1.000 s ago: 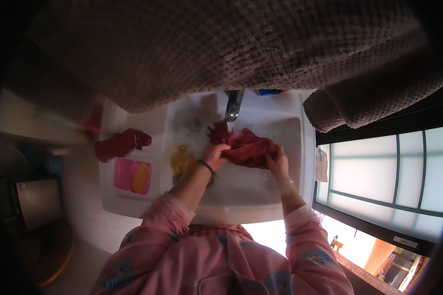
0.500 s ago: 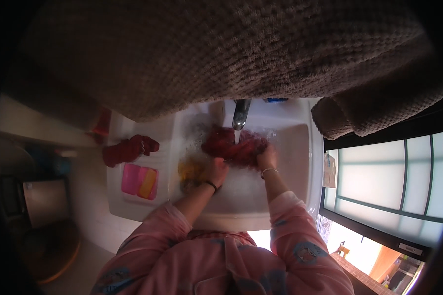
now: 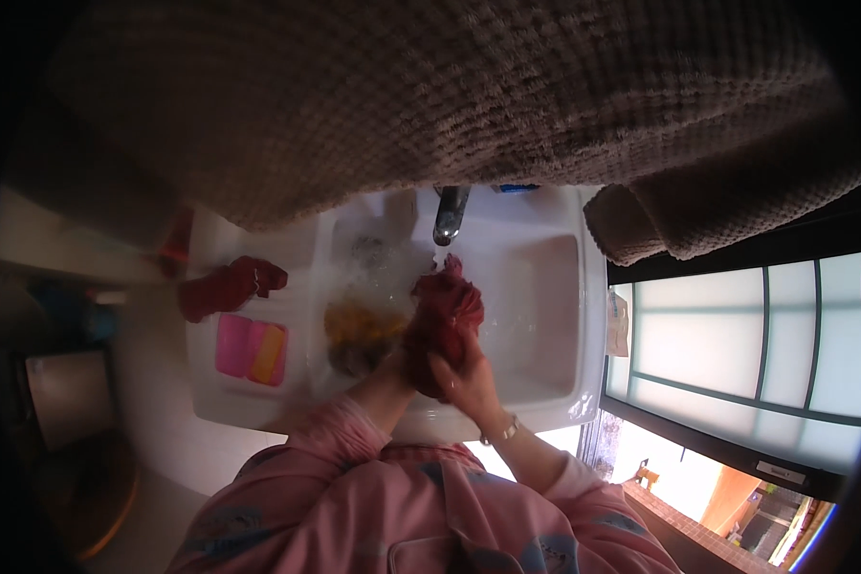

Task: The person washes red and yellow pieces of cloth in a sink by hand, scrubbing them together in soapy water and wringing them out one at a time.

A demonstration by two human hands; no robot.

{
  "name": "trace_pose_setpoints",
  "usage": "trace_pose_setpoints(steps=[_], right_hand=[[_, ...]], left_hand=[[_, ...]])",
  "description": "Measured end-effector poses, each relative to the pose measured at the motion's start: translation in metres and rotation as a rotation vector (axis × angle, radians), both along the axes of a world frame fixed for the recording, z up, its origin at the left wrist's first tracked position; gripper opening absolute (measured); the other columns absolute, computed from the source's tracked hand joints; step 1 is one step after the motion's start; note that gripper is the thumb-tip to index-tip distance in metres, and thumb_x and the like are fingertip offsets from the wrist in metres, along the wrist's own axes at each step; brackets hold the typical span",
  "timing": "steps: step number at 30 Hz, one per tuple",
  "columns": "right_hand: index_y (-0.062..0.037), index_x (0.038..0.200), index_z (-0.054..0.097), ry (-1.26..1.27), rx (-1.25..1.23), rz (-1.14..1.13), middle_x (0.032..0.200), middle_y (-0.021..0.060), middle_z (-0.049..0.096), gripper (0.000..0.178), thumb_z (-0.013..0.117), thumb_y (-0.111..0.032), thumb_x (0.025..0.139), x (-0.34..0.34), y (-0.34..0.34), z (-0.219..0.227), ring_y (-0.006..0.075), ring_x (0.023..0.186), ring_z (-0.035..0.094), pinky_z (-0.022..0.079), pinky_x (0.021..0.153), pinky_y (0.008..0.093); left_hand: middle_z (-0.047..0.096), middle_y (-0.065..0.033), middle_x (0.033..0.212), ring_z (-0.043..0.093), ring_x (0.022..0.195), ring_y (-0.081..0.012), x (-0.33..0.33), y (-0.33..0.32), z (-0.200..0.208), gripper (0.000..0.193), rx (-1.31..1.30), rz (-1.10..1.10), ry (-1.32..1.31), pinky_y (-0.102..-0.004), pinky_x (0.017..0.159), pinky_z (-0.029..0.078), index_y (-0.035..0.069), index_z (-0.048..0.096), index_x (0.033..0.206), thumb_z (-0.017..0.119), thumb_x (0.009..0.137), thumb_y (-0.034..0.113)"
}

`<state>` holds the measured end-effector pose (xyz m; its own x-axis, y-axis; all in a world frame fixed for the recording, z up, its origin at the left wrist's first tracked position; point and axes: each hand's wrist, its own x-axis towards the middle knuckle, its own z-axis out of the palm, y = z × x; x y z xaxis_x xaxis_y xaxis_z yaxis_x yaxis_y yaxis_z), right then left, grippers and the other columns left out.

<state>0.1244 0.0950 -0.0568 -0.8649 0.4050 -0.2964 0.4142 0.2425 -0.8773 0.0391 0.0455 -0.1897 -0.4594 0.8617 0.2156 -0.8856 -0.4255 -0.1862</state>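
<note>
A wet, dark red cloth (image 3: 445, 311) is bunched up between my hands over the white sink (image 3: 545, 316), its upper end just below the tap (image 3: 448, 220). My right hand (image 3: 469, 378) grips the lower part from the right, thumb across the front. On the other side my left hand (image 3: 395, 371) is closed against the cloth, its fingers mostly hidden behind it. Left of my hands, something yellow-orange (image 3: 362, 330) lies low in the basin, blurred. A second red cloth (image 3: 230, 287) rests crumpled on the ribbed ledge at left.
Below that cloth sits a pink soap dish (image 3: 234, 346) with an orange bar (image 3: 271, 354). A grey-brown textured towel (image 3: 450, 96) hangs across the top, with a rolled part (image 3: 660, 220) at right. A frosted window (image 3: 698, 330) is on the right; something blue (image 3: 518, 188) lies behind the tap.
The red cloth, spread under the running water before, is now gathered upright and drawn nearer to me. My right hand has moved left and down, close to the left one.
</note>
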Motion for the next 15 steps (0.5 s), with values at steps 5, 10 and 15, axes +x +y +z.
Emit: trace_pose_setpoints(steps=[5,10,15], right_hand=[[-0.0002,0.11,0.048,-0.021,0.205,-0.2,0.091,0.0245,0.062,0.042,0.06,-0.026,0.078,-0.039,0.057,-0.085,0.0359,0.087,0.06,0.048,0.074,0.0407],[0.0018,0.107,0.056,0.038,-0.689,-0.409,0.096,0.0146,0.063,0.033,0.06,-0.019,0.081,-0.008,0.135,-0.086,0.0268,0.086,0.062,0.051,0.078,0.034],[-0.003,0.115,0.051,-0.078,-1.191,-0.681,0.094,0.0122,0.061,0.037,0.059,-0.022,0.084,0.027,0.195,-0.129,0.0321,0.089,0.06,0.05,0.082,0.0352]], left_hand=[[0.057,-0.0058,0.105,0.053,0.098,-0.0194,-0.013,0.011,-0.038,0.032,-0.615,0.122,0.225,-0.0336,0.086,0.045,0.012,0.052,0.111,0.055,0.086,0.032],[0.055,-0.0043,0.108,0.054,0.102,-0.0205,-0.031,-0.004,0.032,0.041,-1.278,0.33,0.107,-0.0399,0.084,0.047,0.015,0.048,0.119,0.061,0.081,0.016],[0.026,-0.0116,0.135,0.038,0.118,-0.0369,-0.064,-0.038,0.06,0.091,-1.191,0.237,0.025,-0.0602,0.09,0.037,0.03,0.001,0.142,0.064,0.078,0.013]])
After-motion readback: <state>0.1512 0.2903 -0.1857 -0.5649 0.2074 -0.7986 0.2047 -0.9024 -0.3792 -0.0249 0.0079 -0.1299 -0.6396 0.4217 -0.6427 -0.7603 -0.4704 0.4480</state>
